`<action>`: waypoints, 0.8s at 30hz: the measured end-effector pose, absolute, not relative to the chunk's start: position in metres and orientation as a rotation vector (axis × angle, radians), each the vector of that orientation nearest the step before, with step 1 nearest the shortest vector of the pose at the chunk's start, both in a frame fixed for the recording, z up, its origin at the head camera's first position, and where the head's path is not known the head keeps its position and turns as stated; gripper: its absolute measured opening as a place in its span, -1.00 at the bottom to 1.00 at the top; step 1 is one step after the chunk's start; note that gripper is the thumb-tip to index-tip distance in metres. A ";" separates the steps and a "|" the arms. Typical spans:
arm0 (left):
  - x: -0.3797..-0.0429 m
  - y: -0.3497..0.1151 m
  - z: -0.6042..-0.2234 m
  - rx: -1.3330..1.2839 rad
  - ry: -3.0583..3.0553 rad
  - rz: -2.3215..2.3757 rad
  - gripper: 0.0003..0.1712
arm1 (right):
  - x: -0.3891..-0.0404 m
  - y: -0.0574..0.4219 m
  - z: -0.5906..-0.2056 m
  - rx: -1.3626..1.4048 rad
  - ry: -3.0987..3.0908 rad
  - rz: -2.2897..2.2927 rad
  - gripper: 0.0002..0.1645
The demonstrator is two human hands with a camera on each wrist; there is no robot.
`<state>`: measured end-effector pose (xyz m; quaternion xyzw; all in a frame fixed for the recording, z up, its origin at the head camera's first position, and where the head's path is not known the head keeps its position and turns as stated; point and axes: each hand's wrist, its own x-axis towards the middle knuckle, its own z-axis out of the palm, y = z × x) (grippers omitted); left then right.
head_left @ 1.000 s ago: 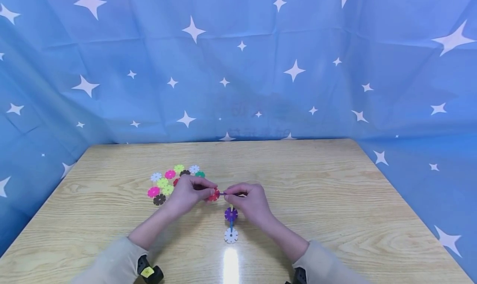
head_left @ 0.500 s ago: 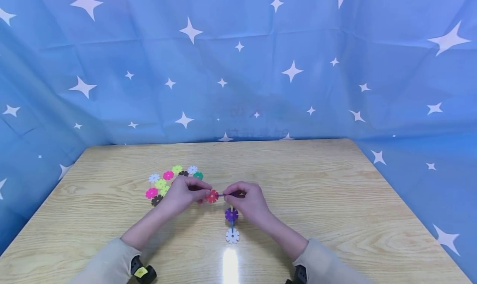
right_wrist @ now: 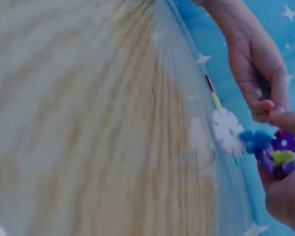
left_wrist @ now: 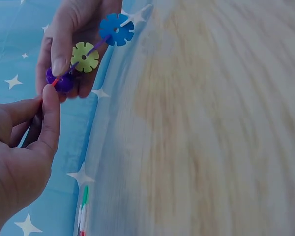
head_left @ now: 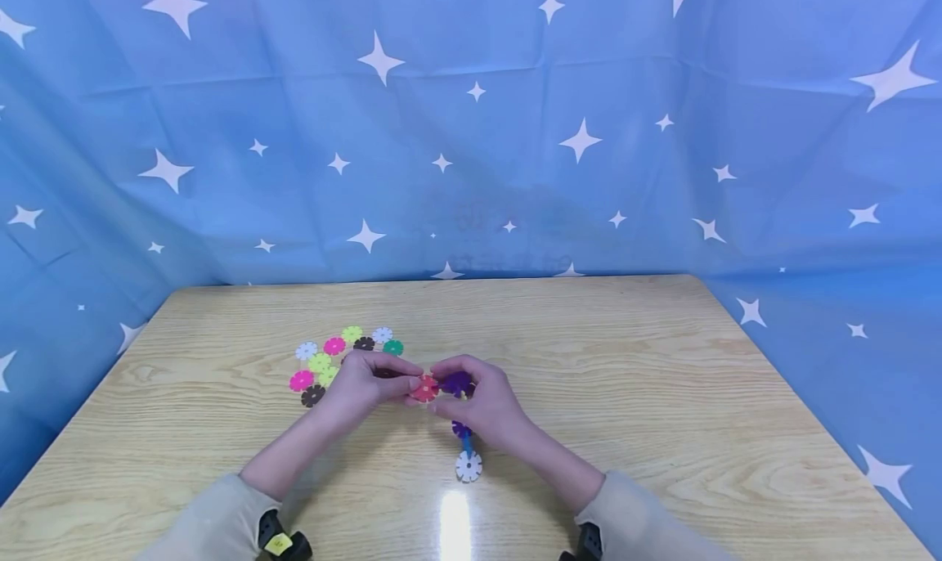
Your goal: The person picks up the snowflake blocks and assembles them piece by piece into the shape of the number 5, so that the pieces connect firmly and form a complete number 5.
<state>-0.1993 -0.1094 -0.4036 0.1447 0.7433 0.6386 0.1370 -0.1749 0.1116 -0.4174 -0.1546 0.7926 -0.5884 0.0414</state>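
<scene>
Between thumb and fingertips, my left hand [head_left: 364,388] pinches a red notched disc [head_left: 425,388]. My right hand [head_left: 489,401] grips the upper purple notched disc [head_left: 458,383] at the end of a joined chain. Below it come a yellow disc [left_wrist: 85,57], a second purple disc [head_left: 461,430], a blue disc [left_wrist: 117,29] and a white disc [head_left: 468,466]. In the left wrist view the red edge meets the held purple disc; how deep it sits in a slot I cannot tell. Fingers hide part of both discs.
Left of the hands, several loose notched discs lie on the wooden table [head_left: 662,397], among them a pink disc [head_left: 302,380], a black disc [head_left: 312,396] and a green disc [head_left: 393,347]. A blue star-patterned cloth [head_left: 471,136] hangs behind the table.
The held purple disc, edge-on before, now shows its face. My right fingers have shifted around it and the red disc is against it. The chain's lower end has swung slightly right.
</scene>
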 end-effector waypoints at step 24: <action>-0.191 -0.131 -0.405 0.421 2.134 1.827 -0.69 | -0.172 0.102 -0.421 -0.659 2.491 -1.648 -0.60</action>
